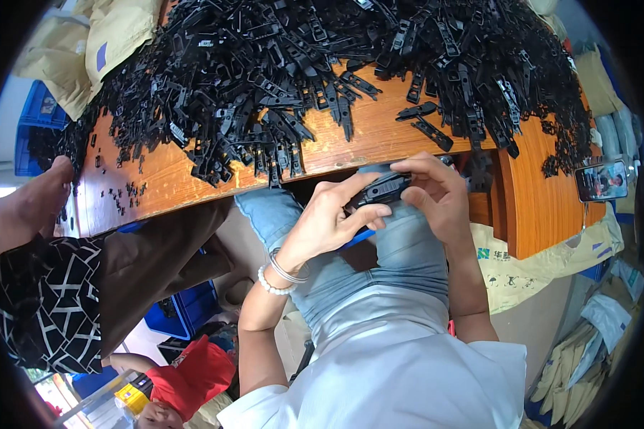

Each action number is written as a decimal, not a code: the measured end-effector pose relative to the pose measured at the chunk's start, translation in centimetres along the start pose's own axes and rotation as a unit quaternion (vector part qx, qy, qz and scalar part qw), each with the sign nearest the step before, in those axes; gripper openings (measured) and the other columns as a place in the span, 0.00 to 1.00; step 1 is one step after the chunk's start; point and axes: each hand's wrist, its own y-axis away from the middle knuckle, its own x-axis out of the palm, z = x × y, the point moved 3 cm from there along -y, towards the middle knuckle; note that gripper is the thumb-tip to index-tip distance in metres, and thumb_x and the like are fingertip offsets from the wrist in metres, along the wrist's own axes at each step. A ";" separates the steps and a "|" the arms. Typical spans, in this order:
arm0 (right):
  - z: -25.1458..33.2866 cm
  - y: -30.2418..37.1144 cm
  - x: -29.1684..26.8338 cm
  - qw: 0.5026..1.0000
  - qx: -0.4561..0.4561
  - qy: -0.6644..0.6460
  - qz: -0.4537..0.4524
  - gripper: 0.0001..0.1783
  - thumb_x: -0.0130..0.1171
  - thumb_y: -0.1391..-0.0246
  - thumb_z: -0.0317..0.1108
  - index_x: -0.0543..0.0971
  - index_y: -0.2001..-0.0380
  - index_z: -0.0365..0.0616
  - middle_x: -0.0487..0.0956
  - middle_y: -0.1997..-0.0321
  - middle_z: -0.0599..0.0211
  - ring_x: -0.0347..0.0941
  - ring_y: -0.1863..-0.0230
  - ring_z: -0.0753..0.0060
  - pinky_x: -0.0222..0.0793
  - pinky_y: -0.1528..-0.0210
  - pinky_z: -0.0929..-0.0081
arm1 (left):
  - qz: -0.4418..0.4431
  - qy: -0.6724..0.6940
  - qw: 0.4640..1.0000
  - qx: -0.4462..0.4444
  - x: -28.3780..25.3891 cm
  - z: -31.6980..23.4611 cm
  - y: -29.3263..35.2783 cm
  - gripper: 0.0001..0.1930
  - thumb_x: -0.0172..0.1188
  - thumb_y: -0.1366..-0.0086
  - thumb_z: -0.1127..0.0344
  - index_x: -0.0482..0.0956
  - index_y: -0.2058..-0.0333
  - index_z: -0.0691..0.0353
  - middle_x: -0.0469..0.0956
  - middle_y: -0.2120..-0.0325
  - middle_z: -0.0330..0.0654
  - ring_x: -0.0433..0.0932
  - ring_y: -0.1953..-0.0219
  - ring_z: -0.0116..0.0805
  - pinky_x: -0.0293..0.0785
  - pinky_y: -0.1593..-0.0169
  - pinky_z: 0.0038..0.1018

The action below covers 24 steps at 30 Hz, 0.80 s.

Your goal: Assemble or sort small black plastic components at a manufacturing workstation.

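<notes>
My left hand is closed round a long black plastic part, thumb below and fingers above. The part has a slotted, clip-like body and sits over my lap, just off the table's front edge. At its right end my right hand is closed, index finger and thumb bent around the tip. Whether a second small piece lies between those fingertips is hidden. Beyond the hands, a heap of similar black plastic parts covers much of the wooden table. Two loose ones lie near the edge above my right hand.
An open wooden drawer juts out at right, with a phone beside it. Another person's hand rests at the table's left edge. Blue crates and paper sacks stand around. A person in red is at lower left.
</notes>
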 end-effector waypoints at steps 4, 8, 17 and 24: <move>-1.3 0.5 0.5 0.991 0.068 0.078 0.087 0.14 0.58 0.58 0.21 0.76 0.63 0.35 0.72 0.66 0.64 0.69 0.71 0.82 0.62 0.75 0.88 | -0.005 -0.141 0.981 0.134 -3.7 0.2 -0.7 0.11 0.59 0.47 0.69 0.77 0.66 0.68 0.78 0.76 0.43 0.76 0.74 0.27 0.72 0.67 0.23; -3.3 1.3 1.8 0.975 0.021 0.201 0.093 0.14 0.52 0.56 0.17 0.75 0.62 0.35 0.73 0.60 0.59 0.72 0.63 0.74 0.73 0.63 0.82 | -0.331 -0.281 0.896 0.095 -12.1 0.3 -3.7 0.04 0.57 0.47 0.74 0.77 0.74 0.68 0.76 0.79 0.47 0.75 0.78 0.32 0.69 0.73 0.24; -2.7 2.7 0.0 0.974 0.012 0.220 0.050 0.12 0.51 0.54 0.18 0.76 0.63 0.35 0.75 0.63 0.60 0.74 0.62 0.71 0.72 0.65 0.81 | -0.232 -0.686 0.684 0.089 -19.7 1.2 -11.0 0.13 0.51 0.54 0.75 0.80 0.69 0.56 0.72 0.70 0.47 0.74 0.68 0.46 0.72 0.65 0.34; 0.3 4.7 -10.4 0.914 0.088 0.305 -0.252 0.05 0.51 0.50 0.24 0.77 0.72 0.37 0.75 0.71 0.69 0.70 0.75 0.82 0.63 0.76 0.87 | -0.278 -0.601 0.741 0.113 -19.8 -0.2 -8.4 0.07 0.57 0.48 0.71 0.79 0.69 0.60 0.71 0.69 0.44 0.73 0.69 0.42 0.69 0.64 0.28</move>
